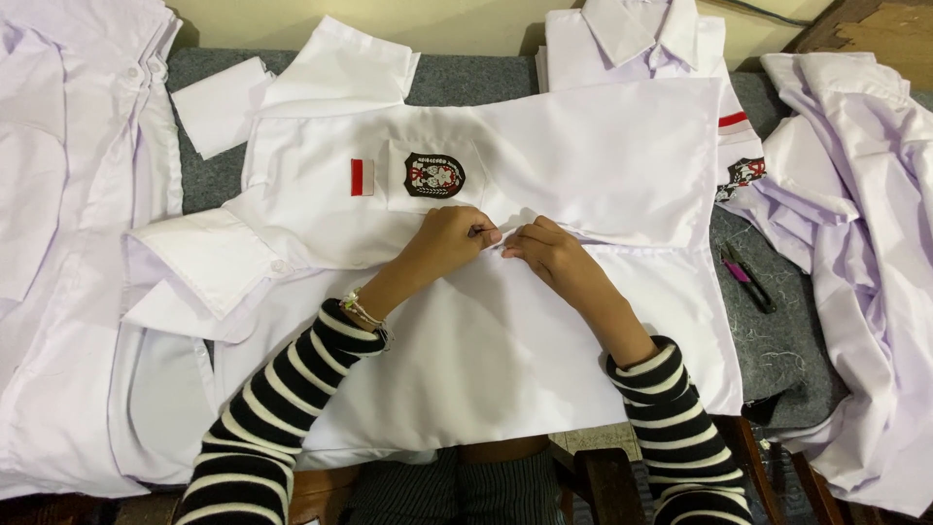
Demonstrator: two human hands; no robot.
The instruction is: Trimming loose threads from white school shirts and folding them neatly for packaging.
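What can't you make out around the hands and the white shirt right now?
Head view:
- Fingertips of left hand and right hand: curled over the shirt front edge; anything pinched is hidden.
- Dark pocket badge: detail too small.
- Pink-handled tool: type unclear.
- Side shirt piles: cut off by the frame.

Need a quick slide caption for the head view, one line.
Both hands, left and right, pinch the front edge of a white shirt spread on a grey table.

Grey felt-covered table point(777, 340), cream wall point(466, 24), wooden furniture corner point(875, 29)
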